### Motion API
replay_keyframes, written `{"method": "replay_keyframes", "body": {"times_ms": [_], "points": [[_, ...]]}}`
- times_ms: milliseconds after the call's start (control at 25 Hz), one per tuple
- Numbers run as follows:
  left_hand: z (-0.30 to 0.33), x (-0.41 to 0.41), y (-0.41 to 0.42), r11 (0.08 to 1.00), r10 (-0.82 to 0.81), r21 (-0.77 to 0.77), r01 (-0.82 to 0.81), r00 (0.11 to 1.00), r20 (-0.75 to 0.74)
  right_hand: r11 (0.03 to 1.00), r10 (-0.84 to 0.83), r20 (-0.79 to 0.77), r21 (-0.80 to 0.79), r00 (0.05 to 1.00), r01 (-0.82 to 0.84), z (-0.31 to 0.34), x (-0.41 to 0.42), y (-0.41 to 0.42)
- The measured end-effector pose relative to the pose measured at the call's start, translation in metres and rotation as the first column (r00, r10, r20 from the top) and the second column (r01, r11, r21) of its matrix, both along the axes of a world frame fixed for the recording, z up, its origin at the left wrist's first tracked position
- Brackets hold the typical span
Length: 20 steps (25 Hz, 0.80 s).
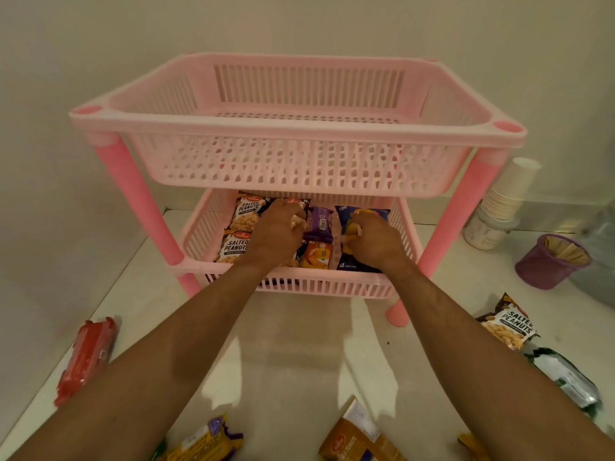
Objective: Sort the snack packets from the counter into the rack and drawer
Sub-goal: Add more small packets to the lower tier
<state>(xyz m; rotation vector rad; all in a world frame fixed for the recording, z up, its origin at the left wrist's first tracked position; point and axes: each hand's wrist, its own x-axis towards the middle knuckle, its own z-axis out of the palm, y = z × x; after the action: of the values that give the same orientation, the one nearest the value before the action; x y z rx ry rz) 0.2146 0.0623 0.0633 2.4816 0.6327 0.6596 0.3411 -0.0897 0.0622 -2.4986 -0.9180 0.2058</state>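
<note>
**Both hands deep in pink rack's lower tier**

Head view: a person reaches both arms into the bottom basket of a two-tier pink rack on a white bench. The left hand, fingers curled, rests on the salted peanuts packets stacked at the basket's left; whether it actually grips one can't be told. The right hand, fingers also bent, pinches the blue chips packet lying at the basket's right. Btwn the hands sit a purple packet and, nearer the camera, an orange packet. Top basket holds nothing visible. On the bench: red packet at left, another peanuts packet and a grey-green packet at right, yellow packets near the bottom edge. Right of the rack, stacked paper cups and a purple tub of wooden sticks.
</note>
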Motion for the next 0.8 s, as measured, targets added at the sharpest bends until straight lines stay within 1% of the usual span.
{"method": "replay_keyframes", "body": {"times_ms": [80,160,280,320,360,400,480,520,600,680,800], "points": [[0.005,-0.031,-0.010,1.000,-0.023,0.023,0.022,0.997,0.076,0.976,-0.015,0.081,0.217,0.997,-0.003,0.008,-0.026,-0.006],[0.006,-0.066,-0.024,0.998,-0.026,0.063,0.019,0.993,0.117,0.936,0.043,0.161,0.340,0.986,-0.096,0.011,-0.065,-0.014],[0.005,-0.116,-0.040,0.998,-0.016,0.068,0.009,0.994,0.107,0.881,0.133,0.307,0.399,0.942,-0.254,0.002,-0.129,-0.027],[0.003,-0.134,-0.045,0.999,0.008,0.040,-0.012,0.997,0.082,0.868,0.163,0.355,0.392,0.921,-0.304,-0.004,-0.148,-0.031],[-0.001,-0.153,-0.049,1.000,0.026,0.010,-0.026,0.998,0.055,0.865,0.201,0.368,0.368,0.908,-0.341,-0.011,-0.166,-0.035],[-0.004,-0.166,-0.052,0.999,0.029,-0.015,-0.029,0.999,0.022,0.873,0.243,0.329,0.337,0.913,-0.353,-0.018,-0.178,-0.038],[-0.013,-0.200,-0.059,0.996,0.068,-0.044,-0.071,0.995,-0.067,0.884,0.366,0.148,0.254,0.919,-0.393,-0.031,-0.201,-0.041],[-0.018,-0.216,-0.061,0.991,0.108,-0.062,-0.116,0.987,-0.116,0.879,0.428,0.046,0.209,0.902,-0.428,-0.038,-0.210,-0.041],[-0.029,-0.247,-0.065,0.966,0.204,-0.111,-0.235,0.950,-0.236,0.824,0.562,-0.134,0.168,0.816,-0.541,-0.052,-0.228,-0.041],[-0.041,-0.275,-0.071,0.935,0.276,-0.113,-0.337,0.889,-0.366,0.749,0.662,-0.209,0.163,0.720,-0.642,-0.062,-0.242,-0.038],[-0.055,-0.310,-0.085,0.884,0.335,-0.109,-0.454,0.779,-0.530,0.665,0.733,-0.260,0.083,0.628,-0.742,-0.074,-0.255,-0.028]]}}
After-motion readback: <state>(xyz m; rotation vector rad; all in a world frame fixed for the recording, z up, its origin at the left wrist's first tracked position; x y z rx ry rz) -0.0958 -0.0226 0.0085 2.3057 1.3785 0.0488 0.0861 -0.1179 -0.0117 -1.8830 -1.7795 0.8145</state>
